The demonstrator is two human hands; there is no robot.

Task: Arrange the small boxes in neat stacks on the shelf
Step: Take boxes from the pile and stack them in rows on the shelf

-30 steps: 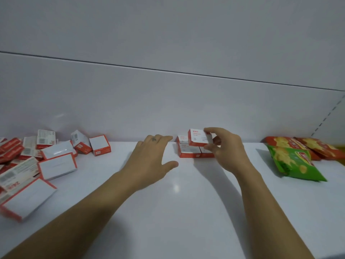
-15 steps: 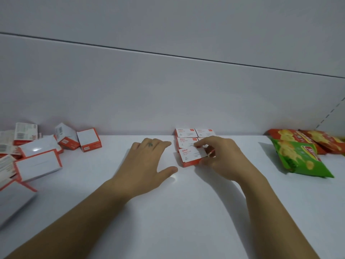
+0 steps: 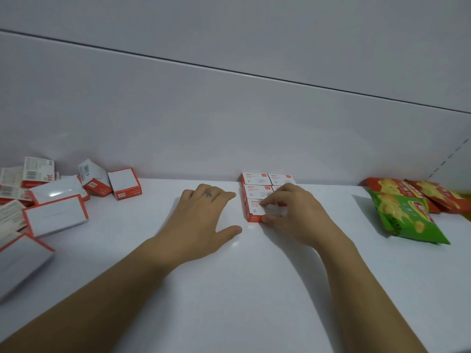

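Two fingertips point(image 3: 265, 203) and the thumb of the right hand point(image 3: 295, 215) pinch the nearest paper-clip box point(image 3: 253, 211). They curl over its top and front edge as it sits flat on the white shelf point(image 3: 254, 289), touching the box behind it. At twelve o'clock from that box, the arranged block point(image 3: 257, 186) runs back to the rear panel. It shows at least two rows, two boxes wide, in a single layer as far as I can tell; the right hand hides the near-right slot. At nine o'clock from the held box, just beside it, the left hand point(image 3: 201, 220) lies palm down on the shelf, fingers straight and spread, holding nothing.

Farther out, at nine to ten o'clock and well apart, the loose pile point(image 3: 58, 200) of red-and-white boxes lies jumbled, tilted and overlapping, some large and some small. At three o'clock lie crisp packets point(image 3: 407, 220), green and red, apart from the boxes.

By my judgement the job is in its early part. Roughly five boxes are laid out, this one is being squared into line, and most of the pile is yet to be stacked.
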